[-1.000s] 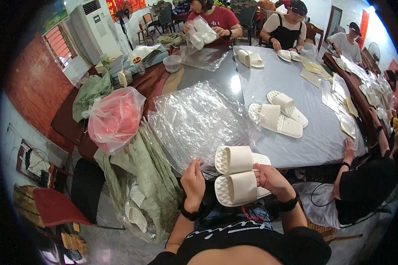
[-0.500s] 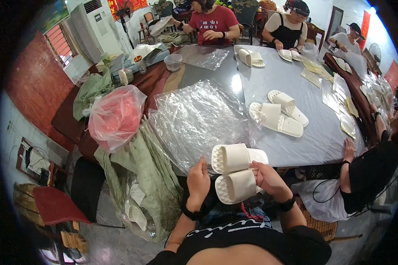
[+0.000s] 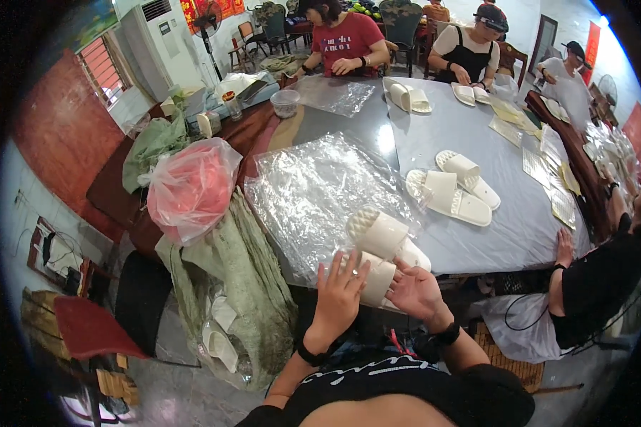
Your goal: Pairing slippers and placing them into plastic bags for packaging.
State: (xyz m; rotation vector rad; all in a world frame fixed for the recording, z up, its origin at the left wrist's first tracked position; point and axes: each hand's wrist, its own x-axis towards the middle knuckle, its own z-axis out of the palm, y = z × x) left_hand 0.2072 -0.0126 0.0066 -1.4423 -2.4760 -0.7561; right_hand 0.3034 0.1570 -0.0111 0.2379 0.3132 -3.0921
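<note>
Two cream slide slippers lie side by side at the table's near edge, tilted. Over the toe end of the nearer slipper, my left hand has its fingers spread, touching it. My right hand is turned palm up, its fingertips curled at that slipper's strap and partly hidden by it. The farther slipper rests against the clear plastic bags spread on the table. Another cream pair lies beyond, to the right.
A red bundle in a clear bag and a green woven sack stand at left. Yellowish sheets line the table's right side. Co-workers sit across, one with slippers; another person's hand rests at the right edge.
My left hand has come right and up onto the nearer slipper, its fingers spreading. The slippers have moved forward and turned toe-left; my right hand has rolled palm up.
</note>
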